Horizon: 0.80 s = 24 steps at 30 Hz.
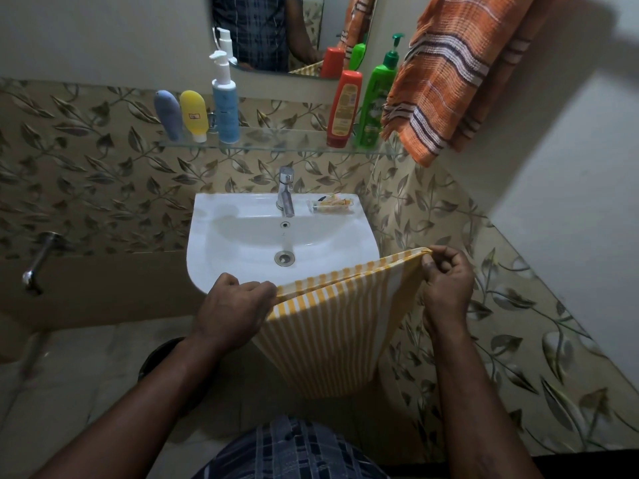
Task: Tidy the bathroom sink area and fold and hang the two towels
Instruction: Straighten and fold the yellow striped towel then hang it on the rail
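Checked blue cloth point(290, 451) on the person's body fills the bottom edge, both forearms reaching forward from it; far left of the left hand point(235, 305) a metal wall tap point(36, 264) juts from the tiles; the left hand's fingers are curled tight around the left top corner of the yellow-and-white striped towel point(332, 333); that towel, doubled over, stretches between the two hands and hangs down in front of the white sink point(242, 243); beyond the hands a chrome faucet point(286, 191) stands at the back of the basin; above it a glass shelf point(276, 141) carries a grey-blue tube point(168, 115), a yellow tube point(194, 114) and a blue pump bottle point(224, 105) over the left hand, a red bottle point(344, 108) and a green pump bottle point(377, 102) nearer the right; the right hand point(446, 281) pinches the towel's right top corner between thumb and curled fingers, higher than the left; up beyond the right hand an orange striped towel point(449, 88) hangs against the wall.
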### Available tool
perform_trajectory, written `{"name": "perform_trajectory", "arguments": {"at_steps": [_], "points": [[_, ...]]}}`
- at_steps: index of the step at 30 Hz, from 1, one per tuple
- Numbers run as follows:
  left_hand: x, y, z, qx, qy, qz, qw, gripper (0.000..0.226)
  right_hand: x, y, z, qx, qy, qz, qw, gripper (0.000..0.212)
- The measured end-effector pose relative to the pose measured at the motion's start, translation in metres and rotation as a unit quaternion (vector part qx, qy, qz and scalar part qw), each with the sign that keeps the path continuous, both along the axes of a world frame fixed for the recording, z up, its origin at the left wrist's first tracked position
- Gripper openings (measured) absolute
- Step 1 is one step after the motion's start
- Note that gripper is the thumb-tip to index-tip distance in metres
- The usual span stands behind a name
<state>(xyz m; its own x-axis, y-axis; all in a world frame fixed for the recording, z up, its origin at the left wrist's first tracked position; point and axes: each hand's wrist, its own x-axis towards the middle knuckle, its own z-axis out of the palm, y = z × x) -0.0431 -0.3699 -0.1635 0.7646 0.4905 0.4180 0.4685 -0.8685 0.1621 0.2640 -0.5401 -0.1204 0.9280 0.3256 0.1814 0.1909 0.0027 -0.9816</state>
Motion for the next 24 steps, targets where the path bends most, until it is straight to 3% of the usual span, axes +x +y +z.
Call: {"name": "perform_trajectory", "arguments": {"at_steps": [5,10,15,20,24], "points": [[0.001,-0.002,0.003,-0.105,-0.096,0.095,0.985,0.018,-0.003,-0.003,0.004,0.002,-0.015,0.023,1.0,0.023],[0.005,0.003,0.003,-0.143,-0.148,0.139,0.969,0.028,-0.004,-0.005,0.0,0.002,-0.027,0.038,0.999,0.022],[0.002,0.009,-0.001,-0.087,-0.144,0.143,0.975,0.021,-0.005,-0.003,-0.004,-0.005,-0.042,0.029,0.999,0.031],[-0.005,0.012,-0.013,-0.06,-0.115,0.082,0.988,0.014,-0.001,-0.005,-0.006,-0.004,-0.032,0.004,0.999,0.034],[-0.014,0.021,-0.018,0.007,-0.074,0.042,0.996,0.027,0.002,-0.005,-0.004,-0.015,-0.06,0.004,0.998,0.028]]}}
